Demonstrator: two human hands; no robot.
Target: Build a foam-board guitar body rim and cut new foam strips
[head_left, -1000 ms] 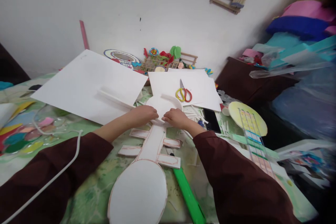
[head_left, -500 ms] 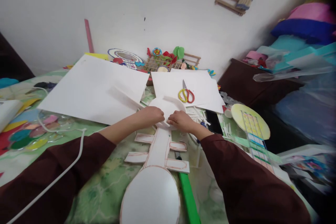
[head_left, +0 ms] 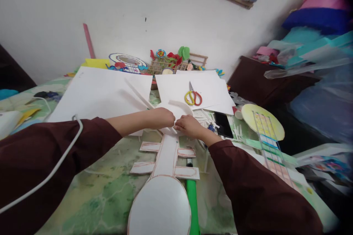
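A white board cutout lies in front of me, with a round body, a narrow neck, side tabs and reddish outlines. At its far end both my hands meet, closed and almost touching. My left hand pinches a thin white strip, whose free length sticks up toward the far left. Close beside it, my right hand has its fingers pressed on the same strip, as far as I can see. A curved white strip section stands on edge behind the right hand. The fingertips are partly hidden.
Scissors lie on white sheets behind my hands. A black phone and white scraps sit at right, near a yellow disc. A long green tool lies partly under the cutout. A white cable crosses my left sleeve.
My left forearm and elbow have swung farther forward, and the left hand has turned over slightly at the strip. My right hand stays nearly in place. The whole view has shifted slightly.
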